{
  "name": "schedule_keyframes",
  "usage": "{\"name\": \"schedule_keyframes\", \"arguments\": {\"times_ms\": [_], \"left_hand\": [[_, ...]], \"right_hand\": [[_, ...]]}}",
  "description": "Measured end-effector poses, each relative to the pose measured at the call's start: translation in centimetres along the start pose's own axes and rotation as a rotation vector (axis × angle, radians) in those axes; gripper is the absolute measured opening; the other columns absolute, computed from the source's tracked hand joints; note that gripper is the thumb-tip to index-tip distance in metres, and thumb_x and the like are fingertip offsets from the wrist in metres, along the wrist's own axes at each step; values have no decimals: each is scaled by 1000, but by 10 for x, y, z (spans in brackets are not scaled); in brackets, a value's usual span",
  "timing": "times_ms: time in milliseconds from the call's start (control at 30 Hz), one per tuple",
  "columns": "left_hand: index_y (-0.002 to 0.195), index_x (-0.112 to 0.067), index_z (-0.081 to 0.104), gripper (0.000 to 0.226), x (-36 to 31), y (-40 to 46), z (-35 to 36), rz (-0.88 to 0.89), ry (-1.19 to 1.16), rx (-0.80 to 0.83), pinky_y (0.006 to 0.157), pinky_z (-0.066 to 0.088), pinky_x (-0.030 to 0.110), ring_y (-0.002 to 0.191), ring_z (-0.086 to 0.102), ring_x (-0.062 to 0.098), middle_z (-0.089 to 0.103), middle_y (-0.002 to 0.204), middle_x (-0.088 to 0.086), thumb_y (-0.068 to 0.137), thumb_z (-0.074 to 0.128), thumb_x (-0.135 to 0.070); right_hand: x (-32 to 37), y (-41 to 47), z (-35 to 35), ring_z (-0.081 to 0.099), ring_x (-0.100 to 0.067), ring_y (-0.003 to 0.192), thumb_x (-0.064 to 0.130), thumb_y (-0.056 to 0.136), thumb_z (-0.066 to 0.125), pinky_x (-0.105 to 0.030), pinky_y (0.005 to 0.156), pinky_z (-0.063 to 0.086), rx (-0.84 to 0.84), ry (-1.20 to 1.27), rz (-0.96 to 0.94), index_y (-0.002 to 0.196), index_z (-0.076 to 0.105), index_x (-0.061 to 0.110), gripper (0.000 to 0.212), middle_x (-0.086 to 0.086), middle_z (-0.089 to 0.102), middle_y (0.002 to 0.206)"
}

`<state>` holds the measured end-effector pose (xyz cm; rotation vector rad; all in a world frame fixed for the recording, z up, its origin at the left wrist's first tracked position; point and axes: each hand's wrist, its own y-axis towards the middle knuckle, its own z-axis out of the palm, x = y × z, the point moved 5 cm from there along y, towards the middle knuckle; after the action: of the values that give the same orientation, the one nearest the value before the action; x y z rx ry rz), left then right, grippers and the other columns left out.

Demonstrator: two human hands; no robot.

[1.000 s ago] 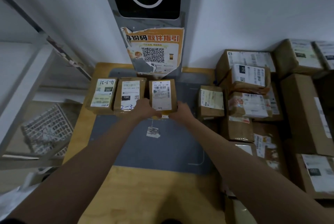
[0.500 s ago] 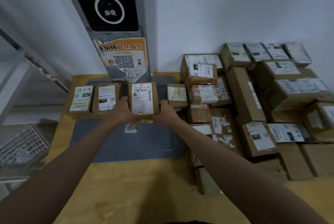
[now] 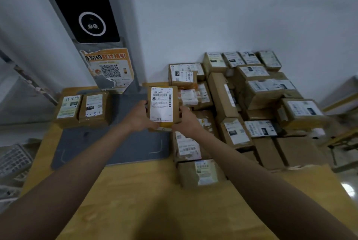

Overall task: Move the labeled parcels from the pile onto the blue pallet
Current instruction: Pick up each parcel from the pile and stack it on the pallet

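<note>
— What do my hands hold?

— Your left hand (image 3: pixel 138 115) and right hand (image 3: pixel 187 121) grip one labeled parcel (image 3: pixel 162 105) by its two sides, fingers curled round the edges, in the middle of the frame, above the grey mat (image 3: pixel 116 146).

— And the other parcels?

— The pile (image 3: pixel 251 108) is at the right on the wooden surface (image 3: pixel 135 191). Two parcels (image 3: pixel 82 109) lie at the left, touching each other.

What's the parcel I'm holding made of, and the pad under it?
Held parcel: brown corrugated cardboard by the look, matte, with a white paper label. Grey pad: seemingly smooth plastic or rubber, faint sheen, rounded corners; exact material unclear.
</note>
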<state>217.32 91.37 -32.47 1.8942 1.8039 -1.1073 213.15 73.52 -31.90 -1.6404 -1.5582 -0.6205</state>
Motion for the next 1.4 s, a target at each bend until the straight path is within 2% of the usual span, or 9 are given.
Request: {"name": "schedule_keyframes", "arguments": {"times_ms": [100,200,300,467,600,833,933,1233,1400], "left_hand": [[131,-9,41,91,-24,-7,28,38,-16,13,72,44,21,103,53,14,55,126,3,57,92,-16],[138,-12,37,98,-48,-11,61,56,-35,35,92,47,33,119,51,20,50,135,3,57,92,-18],[141,-13,36,101,-65,-11,90,31,-16,45,104,44,45,127,46,24,47,140,5,57,92,-24],[137,-13,41,96,-87,-2,124,28,-13,72,103,44,45,126,48,24,50,137,5,56,92,-22],[138,-14,39,96,-96,8,143,24,2,86,104,43,43,126,48,23,49,137,4,58,91,-24],[139,-13,39,95,-99,30,163,12,-3,98,104,44,45,126,47,24,50,136,5,59,91,-18],[139,-13,39,94,-96,38,171,11,-31,97,106,42,43,129,44,24,47,138,6,60,91,-16],[119,-25,47,67,-78,58,187,-36,-29,166,82,47,30,111,55,19,59,122,1,67,87,-13],[132,-17,43,76,-71,65,194,-62,8,193,91,53,41,115,57,23,58,127,4,68,85,-14]], "right_hand": [[-22,-13,-25,59,-17,109,21,76,82,-17,71,46,-9,-3,-14,131,49,7,65,-8,61,126],[-51,-24,-51,56,-23,114,26,77,81,-32,83,51,11,-53,31,131,45,7,68,-9,57,127],[-75,-29,-74,56,-23,112,28,78,81,-32,82,51,14,-77,49,131,45,6,68,-7,57,124],[-106,-31,-100,58,-24,110,19,78,80,-30,78,50,15,-120,79,132,43,7,67,-9,59,123],[-127,-25,-110,57,-26,113,15,77,79,-41,90,54,36,-156,124,131,46,8,64,-11,58,126],[-142,-5,-116,51,-27,117,17,78,78,-30,83,45,33,-327,148,133,44,9,65,-12,49,131],[-147,1,-118,54,-27,113,15,78,79,-33,85,52,40,-351,162,130,43,9,63,-11,50,129],[-156,9,-107,61,-31,104,5,87,67,-44,83,56,49,-408,173,125,38,8,48,-14,55,121],[-159,15,-102,63,-32,100,5,92,57,-46,83,55,80,-542,173,119,42,9,32,-14,61,115]]}}
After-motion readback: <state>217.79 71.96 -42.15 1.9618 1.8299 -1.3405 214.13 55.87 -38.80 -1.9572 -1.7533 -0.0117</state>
